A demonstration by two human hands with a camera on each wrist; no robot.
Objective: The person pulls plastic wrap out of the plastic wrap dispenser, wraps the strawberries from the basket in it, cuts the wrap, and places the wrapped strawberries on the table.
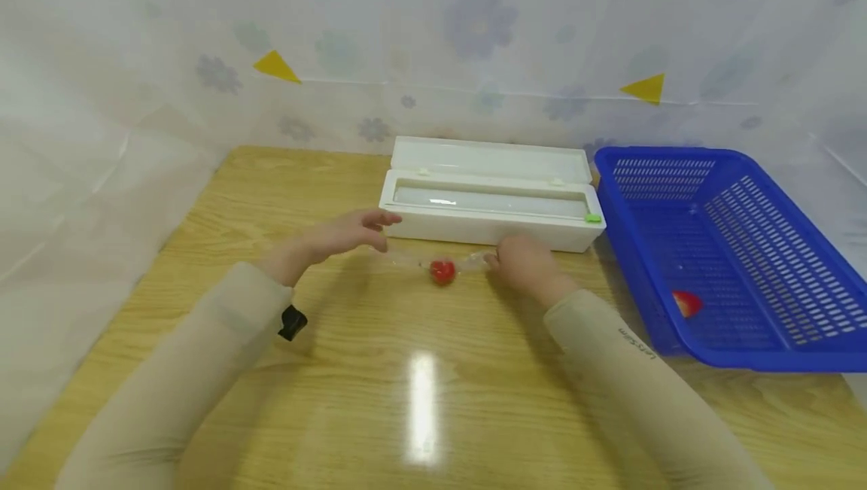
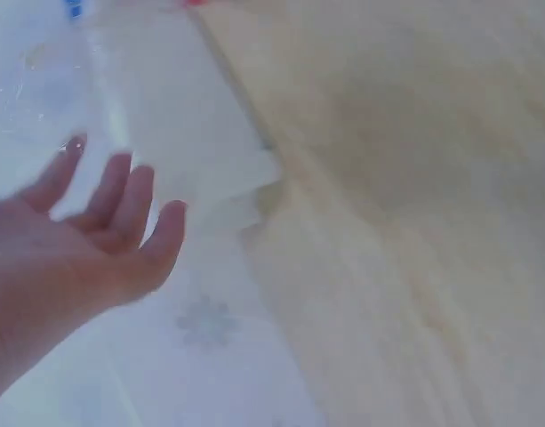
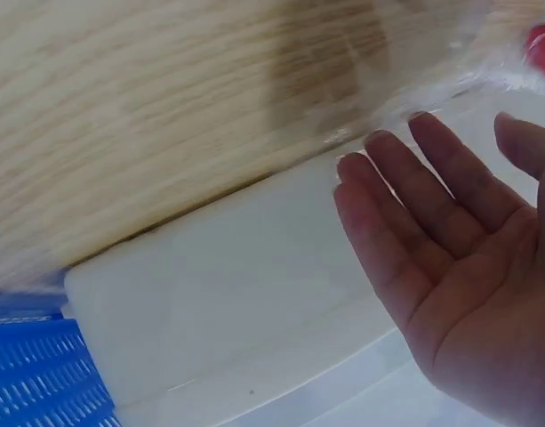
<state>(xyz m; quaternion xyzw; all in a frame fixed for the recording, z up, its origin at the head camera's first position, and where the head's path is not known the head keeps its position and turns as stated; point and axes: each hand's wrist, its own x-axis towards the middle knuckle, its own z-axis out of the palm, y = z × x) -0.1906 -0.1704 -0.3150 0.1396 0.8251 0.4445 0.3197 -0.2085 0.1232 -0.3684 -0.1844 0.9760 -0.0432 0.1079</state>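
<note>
A small round red item (image 1: 443, 272), wrapped in clear plastic film (image 1: 473, 260), sits over the middle of the wooden table, the film stretching out to both sides. My left hand (image 1: 348, 234) is at the film's left end, its fingers loosely bent and apart with nothing seen between them. On the other side is my right hand (image 1: 528, 268); the right wrist view shows its fingers (image 3: 459, 173) nearly straight, thumb apart, fingertips at the edge of the film. Just behind both hands stands a long white film dispenser box (image 1: 491, 223), lid (image 1: 491, 160) raised.
To the right stands a blue plastic basket (image 1: 799, 360) with a red piece (image 1: 689, 303) inside it, close against the box's end. A green slider (image 1: 592, 218) sits on the box's right front edge. A patterned white curtain (image 1: 433, 38) hangs behind the table.
</note>
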